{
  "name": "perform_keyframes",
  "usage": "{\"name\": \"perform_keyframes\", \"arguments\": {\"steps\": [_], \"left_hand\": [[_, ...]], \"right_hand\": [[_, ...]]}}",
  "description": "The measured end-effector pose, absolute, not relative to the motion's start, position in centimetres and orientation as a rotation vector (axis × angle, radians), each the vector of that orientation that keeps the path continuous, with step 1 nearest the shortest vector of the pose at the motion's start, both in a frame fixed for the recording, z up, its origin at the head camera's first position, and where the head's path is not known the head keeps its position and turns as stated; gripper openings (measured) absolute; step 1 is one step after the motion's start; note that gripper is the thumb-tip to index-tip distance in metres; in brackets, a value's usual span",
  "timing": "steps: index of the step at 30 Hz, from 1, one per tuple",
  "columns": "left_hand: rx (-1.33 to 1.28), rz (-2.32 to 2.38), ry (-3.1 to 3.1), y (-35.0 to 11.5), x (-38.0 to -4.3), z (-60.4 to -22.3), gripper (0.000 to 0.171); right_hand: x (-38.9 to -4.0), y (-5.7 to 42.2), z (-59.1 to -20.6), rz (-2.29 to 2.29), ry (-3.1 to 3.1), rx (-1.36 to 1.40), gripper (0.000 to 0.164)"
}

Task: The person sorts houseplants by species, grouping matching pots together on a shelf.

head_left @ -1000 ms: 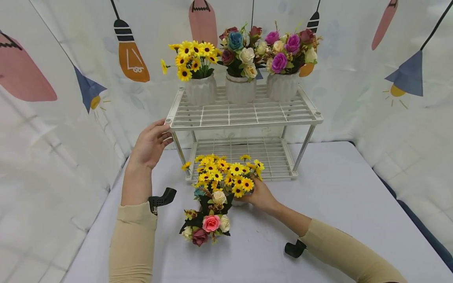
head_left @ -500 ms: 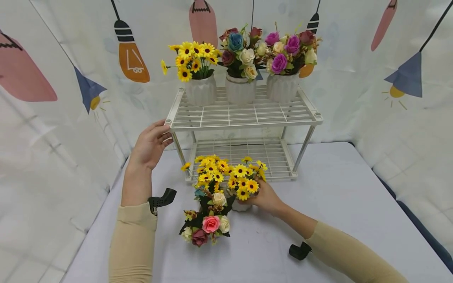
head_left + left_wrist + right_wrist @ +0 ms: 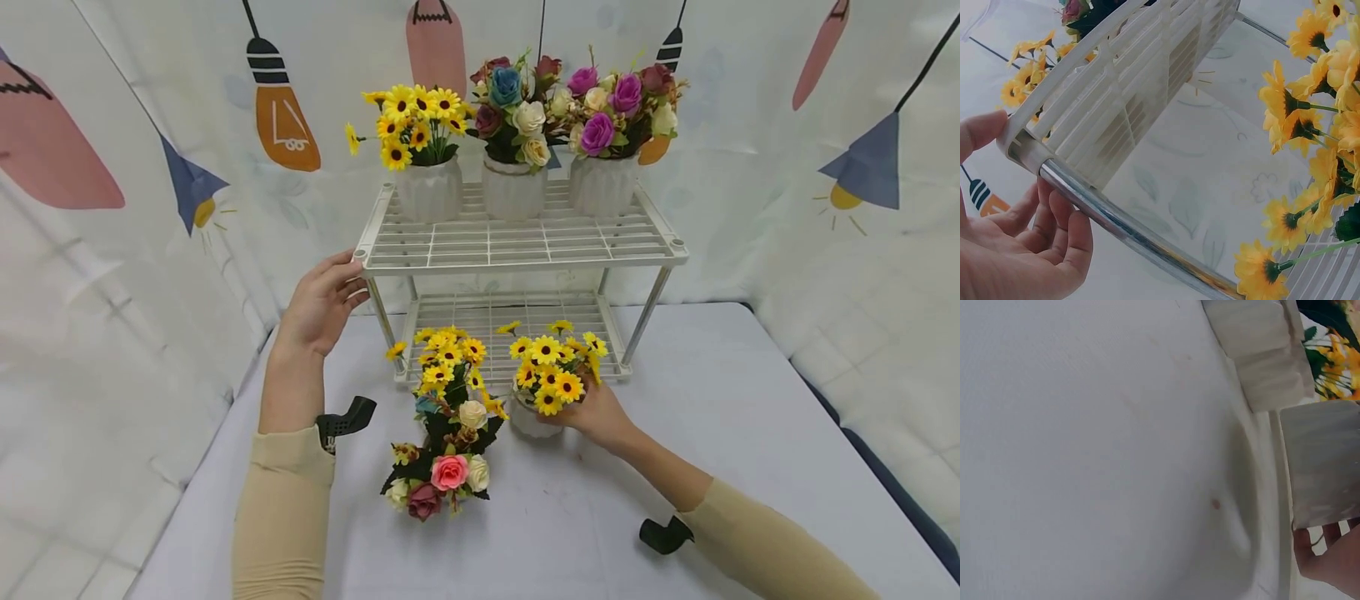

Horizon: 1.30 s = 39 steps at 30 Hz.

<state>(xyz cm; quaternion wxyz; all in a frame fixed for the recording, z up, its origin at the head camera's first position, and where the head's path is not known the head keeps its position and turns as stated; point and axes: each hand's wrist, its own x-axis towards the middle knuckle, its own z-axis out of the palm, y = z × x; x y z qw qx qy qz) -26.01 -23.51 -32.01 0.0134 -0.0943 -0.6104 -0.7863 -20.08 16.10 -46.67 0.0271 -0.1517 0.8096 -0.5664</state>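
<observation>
My left hand (image 3: pixel 322 304) holds the front left corner of a white two-tier rack (image 3: pixel 517 269). In the left wrist view the thumb lies on the corner and curled fingers (image 3: pixel 1063 228) meet the metal leg (image 3: pixel 1141 231). My right hand (image 3: pixel 600 417) grips a whitish flowerpot (image 3: pixel 535 419) of yellow daisy-like flowers (image 3: pixel 551 375) in front of the lower shelf; the right wrist view shows fingers at the side of the pot (image 3: pixel 1322 465). Whether its base touches the table cannot be told. Left of it stand more pots with yellow flowers (image 3: pixel 450 358) and roses (image 3: pixel 450 472), their pots mostly hidden.
On the top shelf stand three white pots: yellow flowers (image 3: pixel 420 125), blue and cream roses (image 3: pixel 517 117), and purple roses (image 3: pixel 622 108). The lower shelf (image 3: pixel 487 312) sits close above the white-covered table (image 3: pixel 750 467). A printed curtain (image 3: pixel 750 167) hangs behind.
My right hand has moved right with the flowerpot, opening a gap between it and the other pots on the table. My left hand stays at the rack corner.
</observation>
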Motion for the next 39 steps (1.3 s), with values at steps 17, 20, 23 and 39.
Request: {"name": "perform_keyframes", "arguments": {"steps": [17, 20, 23, 39], "left_hand": [[-0.292, -2.435, -1.912, -23.5, -26.2, -32.1, 0.043], [-0.293, -2.442, -1.903, -23.5, -26.2, -32.1, 0.043], [-0.291, -2.447, -1.899, -23.4, -26.2, -32.1, 0.043], [-0.277, -2.437, -1.905, -23.4, -26.2, -32.0, 0.043]], "right_hand": [[-22.8, 17.9, -45.1, -2.086, 2.563, -0.193, 0.084], [-23.3, 17.5, -45.4, -2.187, 2.548, -0.094, 0.082], [-23.8, 17.0, -45.8, -2.306, 2.523, -0.067, 0.081], [-24.9, 15.2, -45.3, -2.488, 2.578, 0.039, 0.108]]}}
